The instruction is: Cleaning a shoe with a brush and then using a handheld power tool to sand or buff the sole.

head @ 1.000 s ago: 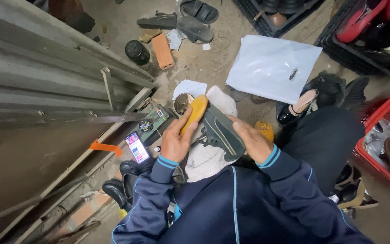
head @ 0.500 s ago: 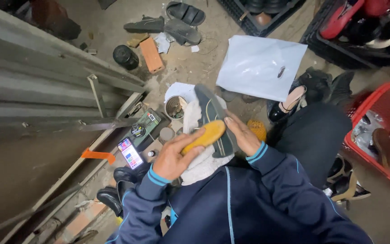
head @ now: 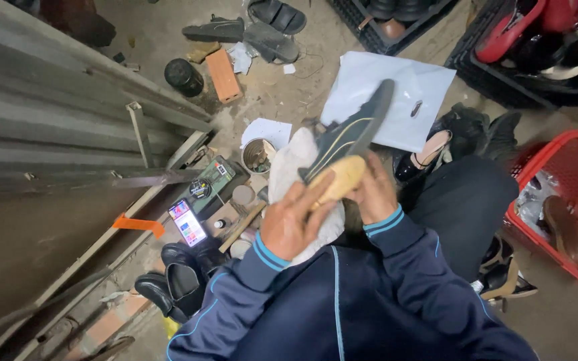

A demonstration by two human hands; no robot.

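Corrugated metal sheet (head: 48, 127) along floor's left edge | red basket (head: 563, 200) at right edge | white bag (head: 396, 93) behind | dark shoe (head: 352, 130) now tilted toe-up over lap, earlier flatter | left hand (head: 289, 224) clasps tan sole, right hand (head: 372, 194) grips heel | phone (head: 187, 222), tin (head: 257, 155) left

This looks like a small shoe repair spot on a dusty concrete floor (head: 282, 100). Worn grey sandals (head: 272, 41) lie far off, shiny black shoes (head: 175, 284) sit near on the left, and a red plastic basket (head: 556, 150) on the right holds more shoes. Small round tins (head: 242, 195) sit in the middle.
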